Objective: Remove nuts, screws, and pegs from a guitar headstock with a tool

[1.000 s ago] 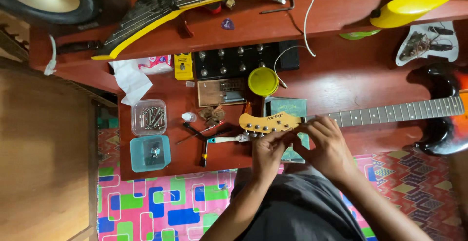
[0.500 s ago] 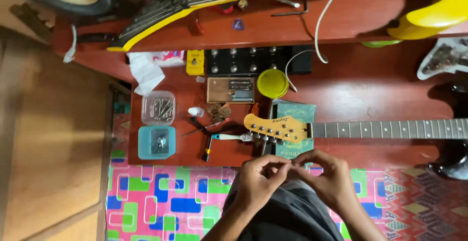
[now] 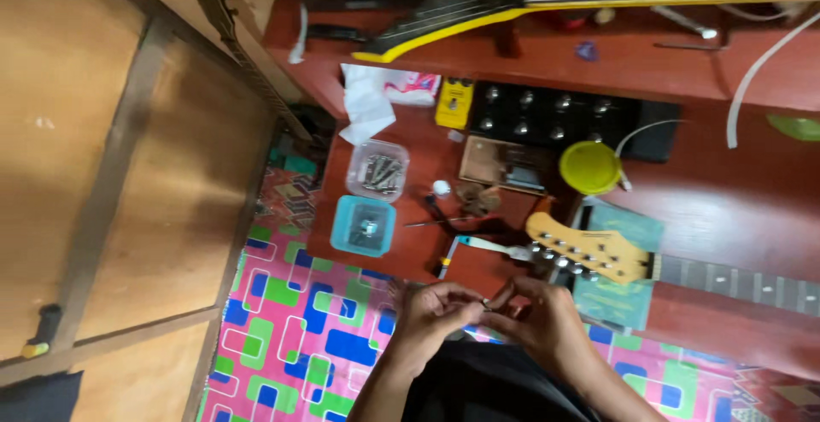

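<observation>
The left hand (image 3: 431, 313) and the right hand (image 3: 540, 319) meet fingertip to fingertip just off the near edge of the red table (image 3: 735, 208), above the person's lap. Both are curled narrow, pinching a small metal part (image 3: 486, 304) between them; what kind of part it is cannot be told. Just beyond the right hand lies the guitar headstock (image 3: 589, 251), pale wood with a row of tuning pegs, resting on a teal mat (image 3: 623, 298). Ahead of the left hand sit a small screwdriver (image 3: 487, 245) and, further to its left, a blue plastic box (image 3: 363, 225) and a clear box of screws (image 3: 377, 171). A yellow lid (image 3: 589, 167) lies well beyond the right hand.
</observation>
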